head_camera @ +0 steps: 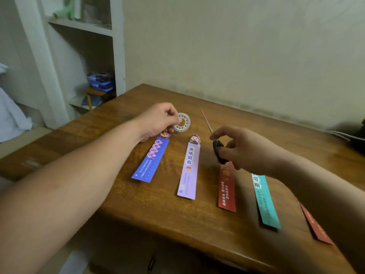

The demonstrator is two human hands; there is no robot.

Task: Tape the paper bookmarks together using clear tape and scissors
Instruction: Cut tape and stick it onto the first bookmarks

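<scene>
Several paper bookmarks lie side by side on the wooden table [158, 210]: a blue one [151, 160], a lilac one [188, 171], a dark red one [226, 191], a teal one [265, 202] and a red one [316, 226] at the right. My left hand [158, 120] pinches a roll of clear tape [182, 122] above the top of the blue bookmark. My right hand [245, 148] grips the black handles of the scissors [219, 152]; their thin blades point up and away. My right forearm covers the tops of the teal and red bookmarks.
A plain wall runs behind the table. White shelves [83, 30] stand at the back left, with blue packets [100, 82] on a low ledge. Pale cloth [11, 115] lies at the far left. A white cable [343, 135] and a dark object [361, 133] sit at the table's right edge.
</scene>
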